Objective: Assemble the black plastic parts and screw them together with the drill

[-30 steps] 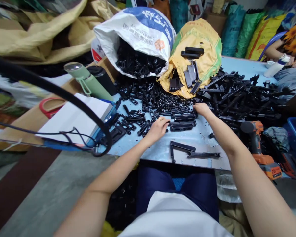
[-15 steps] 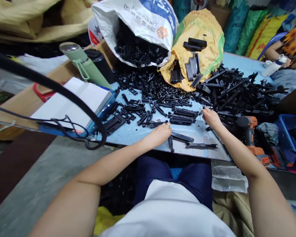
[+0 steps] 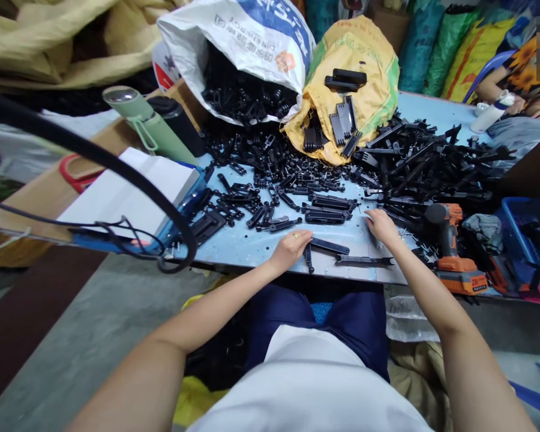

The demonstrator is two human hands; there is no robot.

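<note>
Beneath and all around the fingers of the left hand (image 3: 290, 249) and the right hand (image 3: 381, 227), a light-blue tabletop (image 3: 247, 246). Beyond the left fingers, a white sack (image 3: 252, 39) with blue print, mouth open on black parts. Beyond and between both sets of fingers, a yellow sack (image 3: 371, 54) with dark ribbed pieces on top. Past the right fingers and farther to the right, a tangled heap of long black parts (image 3: 432, 162). Straight ahead of the left fingers, a spread of smaller black pieces (image 3: 265, 165). Well left of the left fingers, a flat white slab (image 3: 130, 186) and, just behind, a leaning green tumbler (image 3: 162, 138). To the right of the right fingers, an orange and black drill (image 3: 452, 240).

On the left, fingers drawn close together at the upper-left end of a hinged black linkage (image 3: 328, 246); grip or mere touch, impossible to tell. On the right, fingers curled in, tips bunched low near the tabletop; any small thing between them, too small to make out. Ahead, between the two sets of fingertips, black bars (image 3: 328, 208) in a short row. Nearer than the right fingertips, lying beside the linkage, a fork-ended bar (image 3: 364, 261). On a left finger, a ring (image 3: 296, 236).
</note>
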